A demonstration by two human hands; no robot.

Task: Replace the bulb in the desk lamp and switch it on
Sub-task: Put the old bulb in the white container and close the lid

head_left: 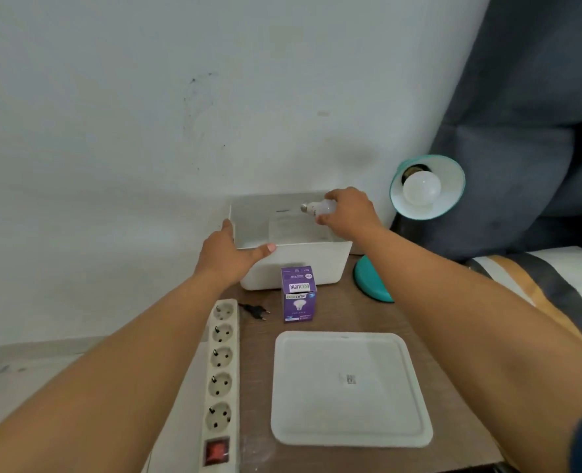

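Note:
A teal desk lamp stands at the right; its shade (pixel 450 186) faces me with a white bulb (pixel 422 188) screwed in, and its round base (pixel 371 283) sits on the wooden table. My right hand (pixel 349 213) holds a second white bulb (pixel 318 208) sideways over the open white box (pixel 293 264), metal screw end pointing left. My left hand (pixel 229 252) grips the box's front left corner, thumb along the rim. A purple bulb carton (pixel 298 295) stands upright in front of the box. The lamp's black plug (pixel 257 310) lies loose on the table.
A white power strip (pixel 220 380) with several sockets and a red switch (pixel 217 450) runs along the table's left edge. The white box lid (pixel 349 387) lies flat near me. A white wall is behind, grey cushions and striped bedding at right.

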